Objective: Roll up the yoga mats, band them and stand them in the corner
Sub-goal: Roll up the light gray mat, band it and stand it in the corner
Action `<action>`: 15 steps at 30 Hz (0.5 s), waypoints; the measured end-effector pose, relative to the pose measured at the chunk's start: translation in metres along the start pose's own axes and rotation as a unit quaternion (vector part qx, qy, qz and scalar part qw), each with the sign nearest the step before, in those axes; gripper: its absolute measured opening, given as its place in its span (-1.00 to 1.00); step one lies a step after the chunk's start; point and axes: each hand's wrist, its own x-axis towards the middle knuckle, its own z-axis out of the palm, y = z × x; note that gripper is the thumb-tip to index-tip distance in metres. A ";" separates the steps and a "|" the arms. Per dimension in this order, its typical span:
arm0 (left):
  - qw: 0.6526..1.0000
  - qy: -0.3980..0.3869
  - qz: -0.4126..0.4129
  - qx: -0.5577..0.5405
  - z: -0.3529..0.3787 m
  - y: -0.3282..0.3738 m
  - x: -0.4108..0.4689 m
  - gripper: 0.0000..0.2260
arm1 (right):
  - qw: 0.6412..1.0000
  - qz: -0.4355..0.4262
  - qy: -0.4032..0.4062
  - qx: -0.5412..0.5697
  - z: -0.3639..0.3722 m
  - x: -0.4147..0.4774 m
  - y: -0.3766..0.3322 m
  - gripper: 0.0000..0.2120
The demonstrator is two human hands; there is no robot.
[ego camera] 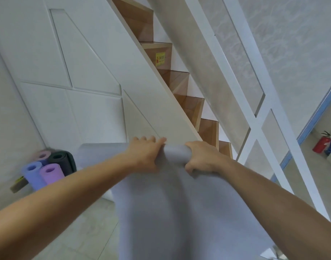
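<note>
A white panelled wall under a staircase with brown wooden treads (181, 81) fills the background, with pale floor tiles (89, 228) below and a white-framed partition to the right of the hands. The long grey-lilac foam yoga mat (189, 212) hangs or stretches from the hands back toward the person, its loose length running away from the stairs and toward the camera, while the started roll (176, 153) lies crosswise between the two hands, its long axis running left to right. The left hand (144, 154) rests on the roll's left end with its fingers fairly straight, pressing over the top; the right hand (202, 158) has its fingers curled round the right end, thumb tucked underneath. Both hands are equally near the roll, so the coming turn looks like a two-handed one, winding the roll toward the person along the mat's length (only a few turns seem done, so most of the rolling, and the banding, is left). Well to the left of the left hand and lower, four rolled mats (48, 169) stand on end in the corner, two lilac-blue, one pink, one dark green-black; no band on them can be made out. A red fire extinguisher (321, 144) stands far off to the right of the right hand.
</note>
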 end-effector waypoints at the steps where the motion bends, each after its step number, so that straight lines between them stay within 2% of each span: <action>1: 1.000 0.017 0.002 0.024 0.009 0.008 -0.002 -0.10 | 1.000 -0.002 -0.014 0.016 -0.004 0.000 0.001 -0.66; 3: 0.999 0.052 0.000 -0.003 0.022 0.017 -0.004 -0.28 | 0.999 -0.007 -0.042 0.020 -0.006 -0.002 0.003 -0.65; 5: 0.997 0.063 -0.001 -0.041 0.024 0.019 -0.002 -0.47 | 0.998 -0.014 -0.058 -0.030 -0.006 -0.002 0.010 -0.61; 7: 0.997 0.020 0.009 -0.078 0.021 0.020 0.002 -0.53 | 0.990 -0.028 -0.066 -0.123 -0.005 -0.004 0.015 -0.46; 10: 0.980 -0.062 -0.005 -0.190 0.010 0.019 0.009 -0.57 | 0.965 -0.058 -0.020 -0.255 0.002 -0.007 0.021 -0.12; 12: 0.933 -0.126 -0.008 -0.337 0.003 0.014 0.013 -0.58 | 0.953 -0.066 0.040 -0.292 0.009 -0.011 0.020 -0.08; 15: 0.840 -0.216 0.002 -0.497 -0.003 0.005 0.014 -0.53 | 0.957 -0.071 0.102 -0.261 0.020 -0.017 0.018 -0.10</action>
